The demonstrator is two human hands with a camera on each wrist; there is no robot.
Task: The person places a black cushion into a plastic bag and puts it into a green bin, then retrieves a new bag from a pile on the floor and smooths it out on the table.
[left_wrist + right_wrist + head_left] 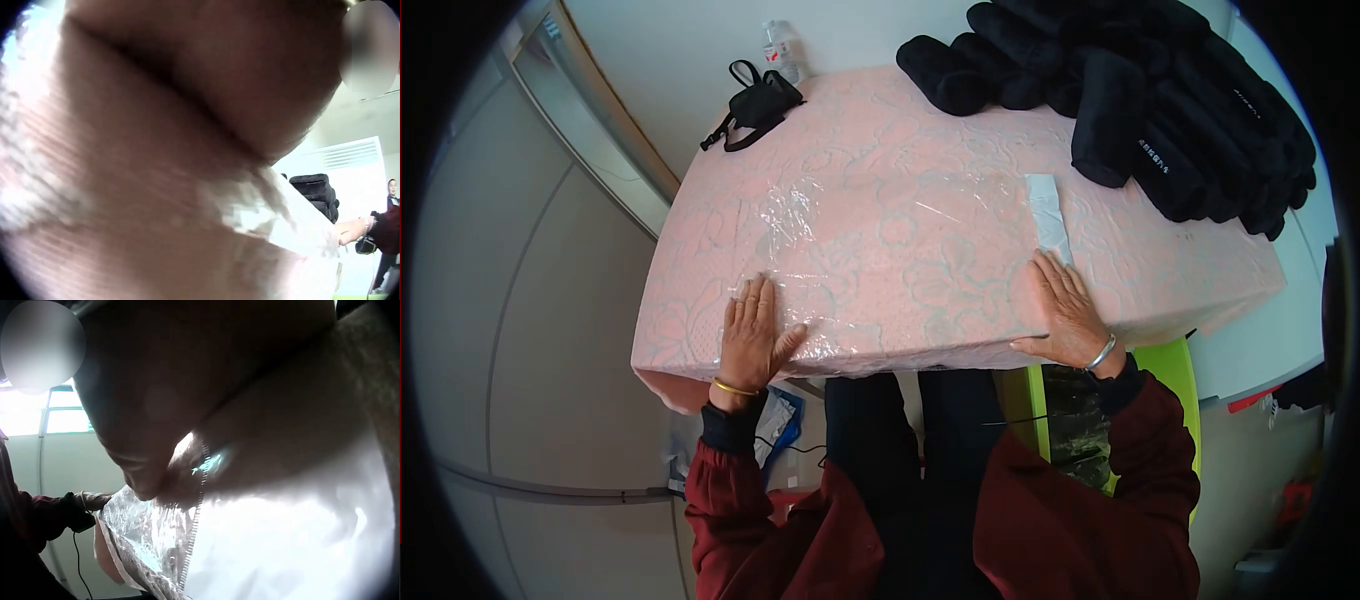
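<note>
A clear plastic sheet or bag (798, 215) lies flat over the pink patterned tablecloth (880, 130), with a white strip (1048, 215) along its right side. My left hand (752, 335) rests palm down on the plastic's left part near the front edge, fingers straight. Over at the right, my right hand (1070, 315) lies flat with its fingertips at the lower end of the white strip. In the right wrist view the clear plastic (147, 528) shows beneath the right hand (187, 381). The left wrist view is mostly filled by the left hand (206, 75).
Black rolled bundles (1110, 110) are piled at the back right. A black pouch with straps (760, 105) and a clear bottle (780, 52) stand at the back left. Below the table's front edge is a green bin (1180, 375) with dark contents.
</note>
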